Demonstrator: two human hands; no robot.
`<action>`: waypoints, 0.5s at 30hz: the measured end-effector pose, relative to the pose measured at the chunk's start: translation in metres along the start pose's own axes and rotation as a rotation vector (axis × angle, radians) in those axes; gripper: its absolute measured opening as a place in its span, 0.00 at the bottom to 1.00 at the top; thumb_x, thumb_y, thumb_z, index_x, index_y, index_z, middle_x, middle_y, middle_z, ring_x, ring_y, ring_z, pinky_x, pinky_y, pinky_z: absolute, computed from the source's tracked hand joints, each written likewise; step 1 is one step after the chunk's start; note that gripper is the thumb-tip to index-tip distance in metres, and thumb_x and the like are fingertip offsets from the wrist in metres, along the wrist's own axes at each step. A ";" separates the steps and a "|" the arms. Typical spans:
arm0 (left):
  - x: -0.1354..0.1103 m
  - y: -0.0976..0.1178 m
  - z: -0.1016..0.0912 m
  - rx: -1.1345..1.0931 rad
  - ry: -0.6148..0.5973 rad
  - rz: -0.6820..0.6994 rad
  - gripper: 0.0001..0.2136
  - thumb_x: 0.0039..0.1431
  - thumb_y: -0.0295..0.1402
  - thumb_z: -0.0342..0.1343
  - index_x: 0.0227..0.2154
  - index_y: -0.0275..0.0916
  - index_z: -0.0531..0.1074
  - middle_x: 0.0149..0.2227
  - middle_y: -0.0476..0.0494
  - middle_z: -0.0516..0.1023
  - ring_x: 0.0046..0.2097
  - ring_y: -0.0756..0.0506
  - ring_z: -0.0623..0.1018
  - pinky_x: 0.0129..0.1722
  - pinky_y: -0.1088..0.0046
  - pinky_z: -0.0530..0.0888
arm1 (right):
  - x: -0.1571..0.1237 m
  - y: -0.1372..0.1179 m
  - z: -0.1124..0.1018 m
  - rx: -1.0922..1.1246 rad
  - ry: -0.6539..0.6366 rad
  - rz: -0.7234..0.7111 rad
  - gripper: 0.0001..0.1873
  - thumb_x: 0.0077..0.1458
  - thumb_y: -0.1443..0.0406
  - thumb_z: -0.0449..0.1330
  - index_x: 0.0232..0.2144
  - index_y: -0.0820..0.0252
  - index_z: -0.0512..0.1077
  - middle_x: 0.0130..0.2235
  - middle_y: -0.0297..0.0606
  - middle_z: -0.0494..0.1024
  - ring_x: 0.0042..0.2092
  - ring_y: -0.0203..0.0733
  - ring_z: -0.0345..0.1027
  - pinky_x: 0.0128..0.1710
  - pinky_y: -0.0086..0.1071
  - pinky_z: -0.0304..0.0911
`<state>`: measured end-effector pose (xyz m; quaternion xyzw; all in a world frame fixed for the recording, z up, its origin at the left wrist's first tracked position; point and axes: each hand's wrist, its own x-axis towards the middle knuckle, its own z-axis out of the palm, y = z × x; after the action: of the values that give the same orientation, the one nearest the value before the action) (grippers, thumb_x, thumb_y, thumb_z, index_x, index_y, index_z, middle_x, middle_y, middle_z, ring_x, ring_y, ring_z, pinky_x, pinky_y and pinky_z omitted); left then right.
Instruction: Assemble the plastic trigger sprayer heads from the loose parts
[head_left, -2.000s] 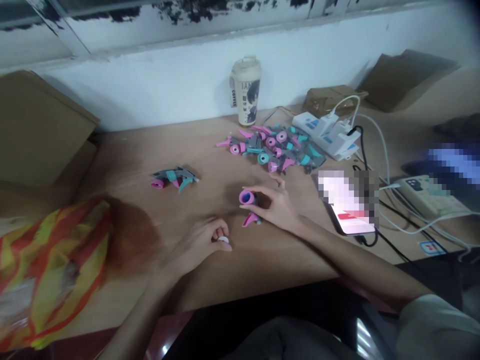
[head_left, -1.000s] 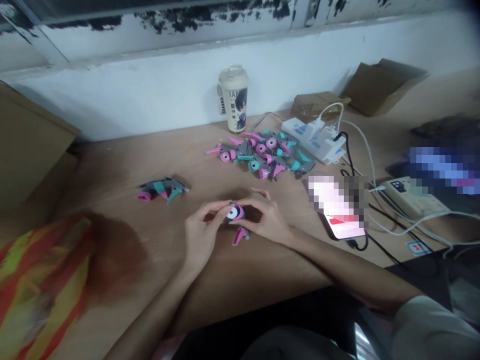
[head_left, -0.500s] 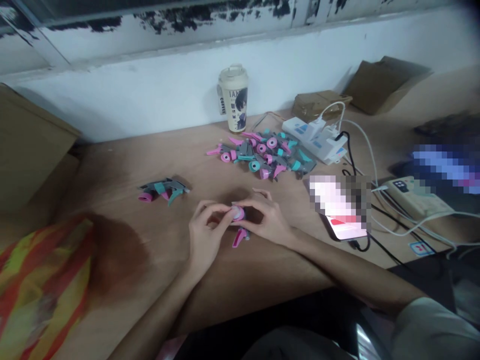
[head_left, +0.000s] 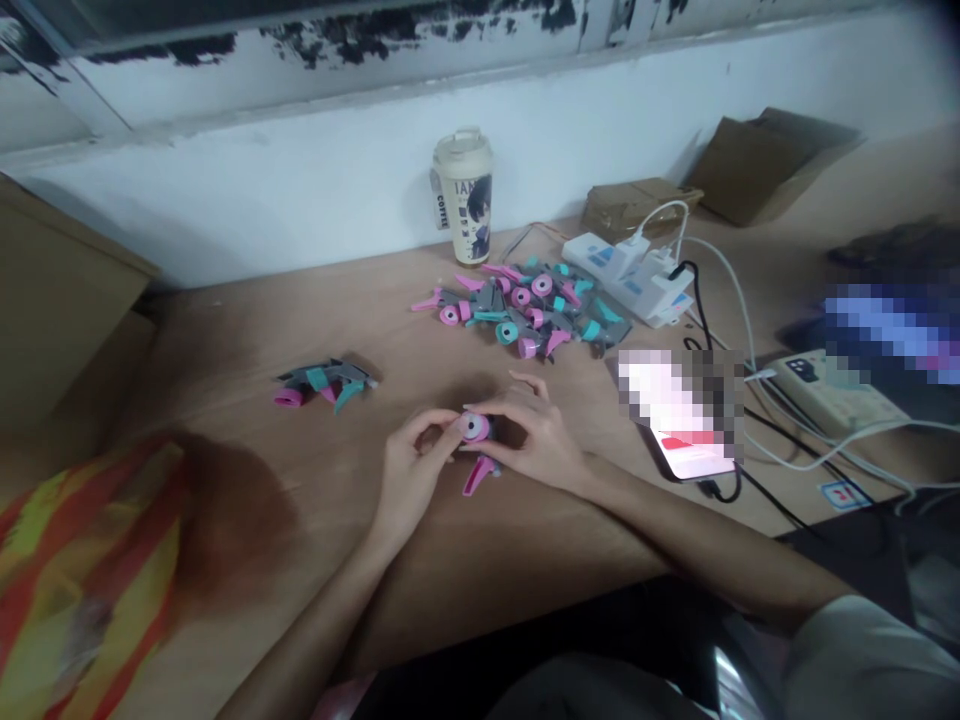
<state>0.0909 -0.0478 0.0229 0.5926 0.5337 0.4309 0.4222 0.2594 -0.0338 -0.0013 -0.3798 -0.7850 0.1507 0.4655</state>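
Observation:
Between my two hands is a trigger sprayer head with a pink collar (head_left: 474,428), its white inner face and dark central hole turned up towards me. Its pink trigger (head_left: 480,476) sticks out below, nearer the table edge. My left hand (head_left: 420,455) pinches the collar's left rim with thumb and fingertips. From the other side my right hand (head_left: 544,435) grips the head, its fingers hiding most of the grey body. To the left lies a small group of grey sprayer heads (head_left: 326,382) with pink and teal parts. A larger pile of sprayer heads (head_left: 525,308) lies beyond my hands.
A cream coffee cup (head_left: 466,200) stands by the wall. On the right are a white power strip (head_left: 630,280), a phone (head_left: 675,420), a power bank (head_left: 832,405) and loose cables. Cardboard boxes (head_left: 641,205) sit behind; a red-yellow striped bag (head_left: 97,570) is at left.
My left thumb has slid off the collar's face to its left rim, uncovering the white disc and dark hole. My right hand keeps its grip.

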 end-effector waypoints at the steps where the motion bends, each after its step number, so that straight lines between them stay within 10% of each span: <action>1: 0.000 0.000 0.000 -0.019 -0.007 -0.010 0.09 0.53 0.38 0.57 0.28 0.38 0.75 0.28 0.48 0.74 0.28 0.51 0.71 0.25 0.78 0.70 | -0.001 0.000 0.000 0.005 -0.009 -0.003 0.14 0.50 0.58 0.62 0.40 0.52 0.70 0.37 0.31 0.79 0.39 0.38 0.72 0.57 0.43 0.50; 15: 0.000 -0.005 -0.007 0.210 -0.020 0.114 0.07 0.49 0.37 0.61 0.27 0.39 0.76 0.26 0.48 0.72 0.28 0.50 0.70 0.26 0.77 0.67 | -0.002 0.000 0.000 -0.012 0.010 -0.033 0.13 0.49 0.61 0.62 0.38 0.54 0.67 0.37 0.32 0.79 0.39 0.39 0.73 0.57 0.45 0.49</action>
<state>0.0832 -0.0467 0.0200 0.6673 0.5370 0.3900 0.3379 0.2595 -0.0351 -0.0023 -0.3704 -0.7897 0.1364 0.4696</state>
